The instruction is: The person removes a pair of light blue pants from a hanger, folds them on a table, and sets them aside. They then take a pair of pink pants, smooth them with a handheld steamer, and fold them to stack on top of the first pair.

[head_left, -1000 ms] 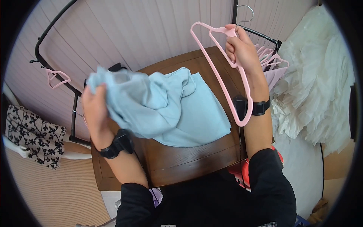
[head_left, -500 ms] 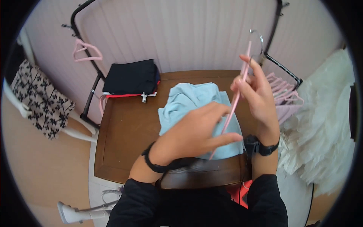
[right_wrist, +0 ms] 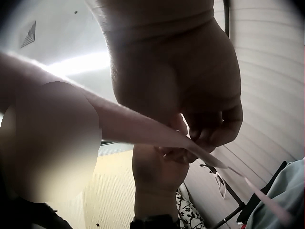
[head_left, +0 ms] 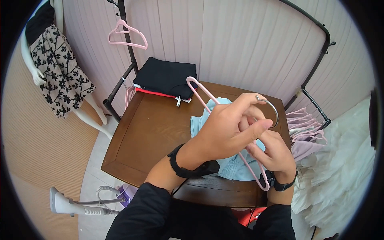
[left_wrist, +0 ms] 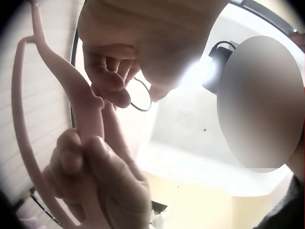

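Both hands meet at a pink clothes hanger (head_left: 191, 81) held tilted above the table. My right hand (head_left: 276, 154) grips its shoulder; in the left wrist view the right thumb and fingers (left_wrist: 114, 176) wrap round the pink bar. Curled at the neck, the fingers of my left hand (head_left: 228, 130) pinch the hanger by the base of its metal hook (head_left: 276, 114), which sticks out to the right. Beneath lies a light blue garment (head_left: 234, 168) on the brown table, partly hidden by the hands and hanger.
Folded dark clothes (head_left: 166, 76) with a red piece below lie at the table's back left. Another pink hanger (head_left: 128, 36) hangs on the black rack (head_left: 314, 60). Several hangers (head_left: 304, 128) hang at right beside a white ruffled dress (head_left: 336, 164). A mannequin (head_left: 60, 72) and steamer (head_left: 80, 206) stand left.
My left hand has let go of the light blue garment, now lying on the table, and has come across to the hanger. The hanger has been lowered and turned; the head view has shifted.
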Motion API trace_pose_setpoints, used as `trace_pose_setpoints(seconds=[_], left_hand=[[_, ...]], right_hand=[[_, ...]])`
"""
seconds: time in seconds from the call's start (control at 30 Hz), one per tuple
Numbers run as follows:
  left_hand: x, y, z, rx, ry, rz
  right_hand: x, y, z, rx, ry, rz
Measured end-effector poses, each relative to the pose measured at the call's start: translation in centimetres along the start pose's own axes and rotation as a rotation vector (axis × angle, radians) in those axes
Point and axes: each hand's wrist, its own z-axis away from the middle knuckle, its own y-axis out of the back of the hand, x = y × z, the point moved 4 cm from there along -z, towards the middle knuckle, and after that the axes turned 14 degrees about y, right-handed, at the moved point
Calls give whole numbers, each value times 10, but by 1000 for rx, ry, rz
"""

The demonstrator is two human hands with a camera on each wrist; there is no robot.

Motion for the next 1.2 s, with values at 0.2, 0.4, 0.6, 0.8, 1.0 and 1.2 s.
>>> trace_pose_setpoints(seconds=[0.2, 0.4, 0.6, 0.8, 1.0, 1.2], left_hand=[[-3, -11, 4, -182, 367, 473], [-8, 15, -1, 75, 355, 535], [-2, 58, 0, 466, 190, 597], [4, 88, 9, 619, 110, 647], [1, 119, 19, 860, -20, 760], [-19, 158, 27, 1041, -5, 729]], right_hand=[[-6, -5, -8, 0, 8, -60], [-8, -5, -8, -43, 3, 7], [-9, -5, 5, -251, -160, -32], [-1, -7, -3, -106, -73, 195], [6, -31, -10, 32, -162, 13], [-5, -60, -25, 126, -61, -10]])
